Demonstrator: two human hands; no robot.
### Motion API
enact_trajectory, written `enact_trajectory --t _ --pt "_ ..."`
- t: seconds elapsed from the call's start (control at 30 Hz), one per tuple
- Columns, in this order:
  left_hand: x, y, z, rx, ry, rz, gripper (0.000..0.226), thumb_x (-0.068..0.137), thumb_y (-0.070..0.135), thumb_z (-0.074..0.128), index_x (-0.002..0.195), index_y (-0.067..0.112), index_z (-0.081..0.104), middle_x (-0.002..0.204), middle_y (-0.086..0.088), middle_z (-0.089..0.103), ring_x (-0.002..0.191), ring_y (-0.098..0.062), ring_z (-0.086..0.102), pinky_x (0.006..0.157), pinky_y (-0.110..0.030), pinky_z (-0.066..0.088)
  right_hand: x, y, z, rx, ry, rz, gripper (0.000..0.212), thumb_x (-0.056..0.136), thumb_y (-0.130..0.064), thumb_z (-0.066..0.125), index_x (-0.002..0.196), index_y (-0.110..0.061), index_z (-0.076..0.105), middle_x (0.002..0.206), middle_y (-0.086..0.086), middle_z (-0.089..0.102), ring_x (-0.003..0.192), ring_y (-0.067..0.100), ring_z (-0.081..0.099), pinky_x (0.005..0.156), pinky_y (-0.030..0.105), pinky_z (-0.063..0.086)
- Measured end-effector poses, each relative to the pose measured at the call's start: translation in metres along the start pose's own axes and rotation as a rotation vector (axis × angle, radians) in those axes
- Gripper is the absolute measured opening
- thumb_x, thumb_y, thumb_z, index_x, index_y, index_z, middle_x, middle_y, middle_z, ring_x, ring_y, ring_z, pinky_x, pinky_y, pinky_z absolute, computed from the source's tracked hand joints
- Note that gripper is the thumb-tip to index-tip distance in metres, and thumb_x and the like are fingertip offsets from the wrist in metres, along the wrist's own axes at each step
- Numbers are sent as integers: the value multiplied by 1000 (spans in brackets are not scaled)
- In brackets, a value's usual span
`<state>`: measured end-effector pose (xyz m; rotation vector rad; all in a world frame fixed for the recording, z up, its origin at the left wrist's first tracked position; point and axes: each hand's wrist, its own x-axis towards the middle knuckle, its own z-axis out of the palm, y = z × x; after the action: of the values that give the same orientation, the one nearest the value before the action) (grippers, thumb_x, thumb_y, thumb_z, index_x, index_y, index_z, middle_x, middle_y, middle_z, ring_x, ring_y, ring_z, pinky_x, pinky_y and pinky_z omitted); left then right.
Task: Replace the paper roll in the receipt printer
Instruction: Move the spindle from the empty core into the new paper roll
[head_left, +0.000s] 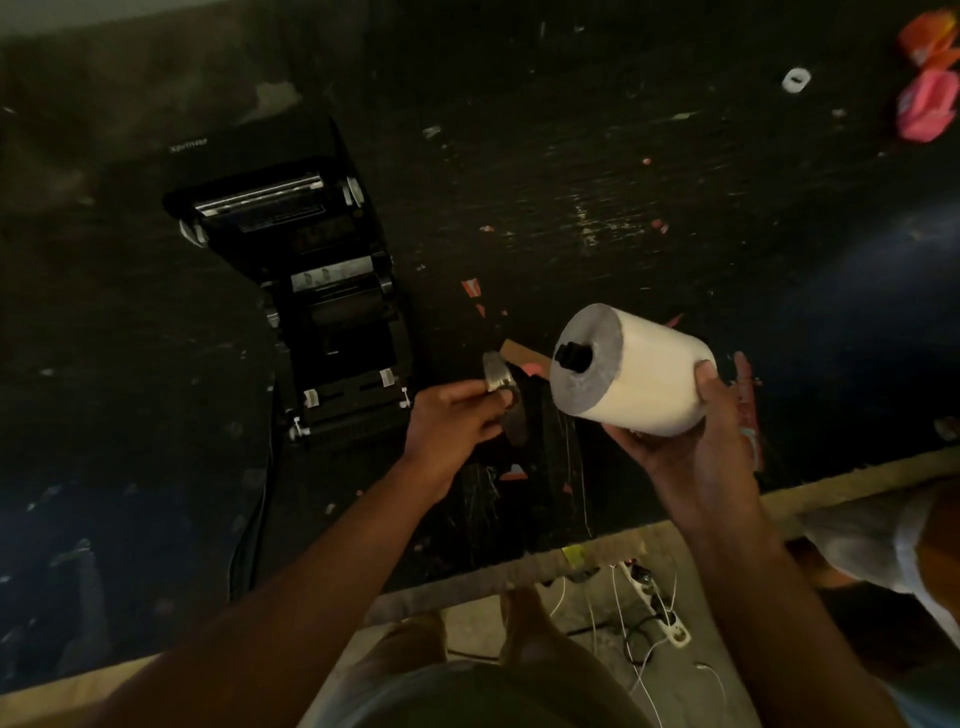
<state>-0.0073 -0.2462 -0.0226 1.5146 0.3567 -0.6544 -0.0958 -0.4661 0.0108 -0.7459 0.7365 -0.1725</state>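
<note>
A black receipt printer lies on the dark table, its lid swung open and its paper bay bare. My right hand holds a full white paper roll above the table, right of the printer. A black spindle end sticks out of the roll's grey face, which points toward the printer. My left hand pinches a small flat grey disc-shaped piece just off the printer's near right corner, a short gap left of the roll.
The black tabletop is scuffed and strewn with paper scraps. A brown cardboard piece lies behind the roll. Pink and orange packets sit far right beside a small white ring. A power strip and cables lie on the floor below.
</note>
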Motion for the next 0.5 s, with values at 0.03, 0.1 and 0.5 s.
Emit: enact_trajectory --t 0.03,0.1,0.5 --pt "-10 8 -6 -18 -9 43 13 91 15 77 102 20 81 100 0 83 93 -11 79 71 -21 61 -2 1 2 -13 9 13 21 83 -45 80 100 -55 76 108 -5 81 106 24 77 80 51 62" --pt "-25 20 -16 32 4 140 12 94 19 73 102 23 81 100 3 83 95 -10 78 74 -23 62 -4 5 6 -33 29 65 54 70 -48 88 120 -43 68 126 5 76 115 31 74 83 52 62" --pt "-54 37 -49 483 113 576 27 102 32 53 114 18 73 107 5 72 97 -6 73 79 -31 65 -25 49 66 -311 47 -51 63 70 -54 81 120 -21 61 124 -5 65 114 18 67 79 42 65"
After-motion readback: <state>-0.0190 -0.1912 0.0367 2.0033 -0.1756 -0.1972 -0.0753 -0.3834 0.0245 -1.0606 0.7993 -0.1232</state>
